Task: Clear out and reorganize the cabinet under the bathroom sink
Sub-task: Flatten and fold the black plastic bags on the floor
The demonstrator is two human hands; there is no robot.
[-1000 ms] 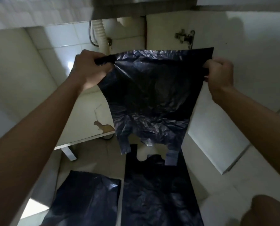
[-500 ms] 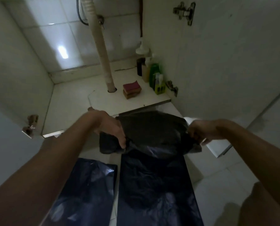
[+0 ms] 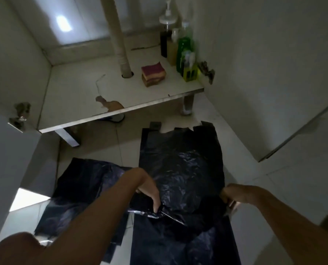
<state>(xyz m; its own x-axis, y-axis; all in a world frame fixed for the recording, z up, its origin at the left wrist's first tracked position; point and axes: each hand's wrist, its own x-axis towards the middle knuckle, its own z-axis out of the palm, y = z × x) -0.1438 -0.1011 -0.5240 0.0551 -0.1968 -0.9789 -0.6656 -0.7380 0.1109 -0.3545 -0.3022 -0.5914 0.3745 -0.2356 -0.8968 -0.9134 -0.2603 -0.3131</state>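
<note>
Nearest, the left hand (image 3: 149,190) pinches the crumpled near edge of a black plastic bag (image 3: 182,165), fingers curled tight and fingertips pointing down into the fold. The right hand (image 3: 234,195) grips the same edge at its right corner, fingers curled round the plastic. The bag lies spread flat away from the hands, over a second black bag (image 3: 178,245) on the tiled floor (image 3: 274,188), with its handle loops toward the cabinet. A third black bag (image 3: 83,188) lies just beside on the left, partly under the left forearm. Open doors flank both sides: left door (image 3: 16,153), right door (image 3: 274,83). Bare tile shows between the bags and the right door. Beyond, the cabinet floor (image 3: 73,96), raised on legs, carries a drain pipe (image 3: 119,44), a sponge (image 3: 153,73) and bottles (image 3: 186,52) along its right side
</note>
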